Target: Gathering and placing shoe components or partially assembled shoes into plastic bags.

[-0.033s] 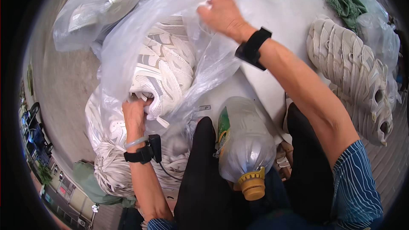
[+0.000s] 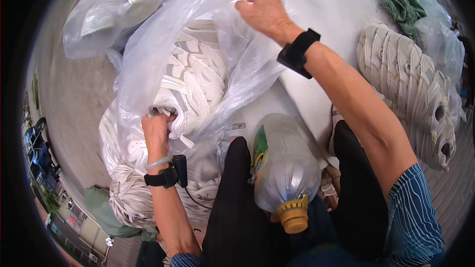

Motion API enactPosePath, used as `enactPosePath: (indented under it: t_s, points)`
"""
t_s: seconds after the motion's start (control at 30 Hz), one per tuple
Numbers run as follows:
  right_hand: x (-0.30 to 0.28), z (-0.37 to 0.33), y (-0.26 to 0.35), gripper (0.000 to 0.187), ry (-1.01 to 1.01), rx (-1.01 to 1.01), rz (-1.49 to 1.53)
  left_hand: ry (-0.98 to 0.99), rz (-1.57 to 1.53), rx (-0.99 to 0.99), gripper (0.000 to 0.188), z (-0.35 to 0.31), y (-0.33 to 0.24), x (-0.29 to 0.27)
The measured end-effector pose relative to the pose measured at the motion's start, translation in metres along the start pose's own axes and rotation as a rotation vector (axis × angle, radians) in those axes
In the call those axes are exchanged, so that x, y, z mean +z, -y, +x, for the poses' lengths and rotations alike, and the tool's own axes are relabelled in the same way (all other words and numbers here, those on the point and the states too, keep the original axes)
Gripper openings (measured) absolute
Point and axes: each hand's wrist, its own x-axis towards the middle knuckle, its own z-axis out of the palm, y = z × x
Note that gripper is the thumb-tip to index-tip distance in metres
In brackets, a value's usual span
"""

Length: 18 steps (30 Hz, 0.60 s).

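Observation:
A clear plastic bag [image 2: 148, 64] lies spread around a stack of nested white shoe uppers [image 2: 193, 76]. My right hand [image 2: 263, 12] pinches the bag's far rim and holds it up off the stack. At the stack's near end, my left hand [image 2: 157, 131] has its fingers hooked into the opening of the closest upper, gripping its collar; some fingertips are hidden inside. A bundle of white strips, perhaps laces [image 2: 129, 195], rests below my left wrist.
Between my legs stands a large clear bottle [image 2: 287, 168] with a yellow cap. Another bagged stack of uppers [image 2: 128, 5] lies at the far left. On the right is a row of beige uppers [image 2: 405, 79], beside a green cloth [image 2: 403, 0].
My right hand has shifted slightly to the right with the bag's rim. My left hand stays at the upper's opening.

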Motion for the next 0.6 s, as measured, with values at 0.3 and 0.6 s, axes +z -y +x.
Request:
enactPosePath:
  t_s: [0.3, 0.6]
  points:
    - [0.03, -0.03, 0.03, 0.024, 0.228, -0.425, 0.359, -0.153, 0.012, 0.079, 0.036, 0.009, 0.0, 0.003]
    - [0.011, -0.015, -0.027, 0.032, 0.5, -0.065, -0.348, -0.123, 0.032, 0.073, 0.035, 0.026, 0.005, -0.006]
